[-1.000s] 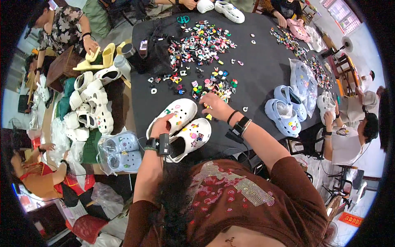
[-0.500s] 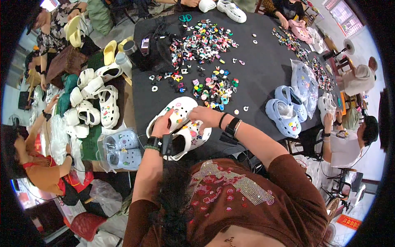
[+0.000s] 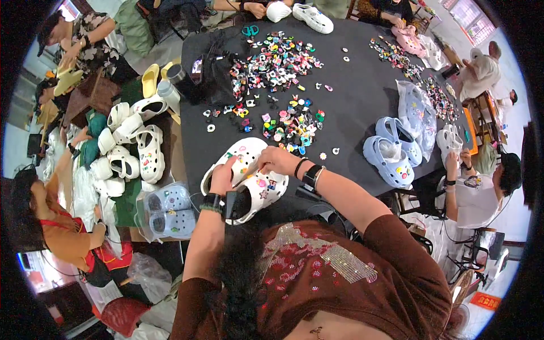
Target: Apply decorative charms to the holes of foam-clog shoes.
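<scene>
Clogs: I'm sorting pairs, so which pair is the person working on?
The white pair on the black table, under both hands; the blue pair sits untouched.

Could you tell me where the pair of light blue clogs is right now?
The light blue clogs sit on the black table, to the person's right, beside a clear plastic bag.

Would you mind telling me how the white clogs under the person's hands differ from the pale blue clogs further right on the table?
The white clogs are white, the pale blue clogs light blue. Both hands, left hand and right hand, rest on the white pair; nobody touches the blue pair. Both pairs lie on the black table and carry small coloured charms.
</scene>
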Demonstrator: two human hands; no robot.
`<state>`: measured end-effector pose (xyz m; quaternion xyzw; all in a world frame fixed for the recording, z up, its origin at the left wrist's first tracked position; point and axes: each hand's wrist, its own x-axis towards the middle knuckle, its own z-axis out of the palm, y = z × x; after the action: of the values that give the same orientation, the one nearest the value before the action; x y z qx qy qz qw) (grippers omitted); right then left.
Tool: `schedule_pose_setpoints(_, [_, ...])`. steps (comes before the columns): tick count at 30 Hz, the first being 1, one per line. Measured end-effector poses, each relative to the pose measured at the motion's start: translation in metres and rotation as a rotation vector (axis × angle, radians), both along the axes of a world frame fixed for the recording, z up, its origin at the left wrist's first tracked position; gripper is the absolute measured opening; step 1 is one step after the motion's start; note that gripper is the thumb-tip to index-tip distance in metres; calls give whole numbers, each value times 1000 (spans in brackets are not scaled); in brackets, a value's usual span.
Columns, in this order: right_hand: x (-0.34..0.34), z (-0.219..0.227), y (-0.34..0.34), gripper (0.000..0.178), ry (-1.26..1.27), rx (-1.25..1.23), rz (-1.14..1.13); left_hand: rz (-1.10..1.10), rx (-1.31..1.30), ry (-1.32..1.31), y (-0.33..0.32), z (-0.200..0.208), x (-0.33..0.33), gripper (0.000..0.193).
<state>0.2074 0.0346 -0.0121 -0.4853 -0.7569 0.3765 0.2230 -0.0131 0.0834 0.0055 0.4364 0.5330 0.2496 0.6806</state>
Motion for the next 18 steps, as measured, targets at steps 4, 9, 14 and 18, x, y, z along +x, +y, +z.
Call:
schedule_pose_setpoints(4, [-2, 3, -8, 14, 41, 69, -21, -98, 136, 461, -14, 0, -16, 46])
schedule_pose_setpoints(9, [9, 11, -19, 32, 31, 128, 56, -37, 641, 634, -48, 53, -31, 37])
schedule_pose_setpoints(14, [4, -4, -15, 45, 55, 144, 47, -203, 375, 401, -81, 43, -29, 35])
schedule_pose_setpoints(18, [-2, -6, -12, 36, 36, 41, 15, -237, -56, 149, -83, 25, -10, 36])
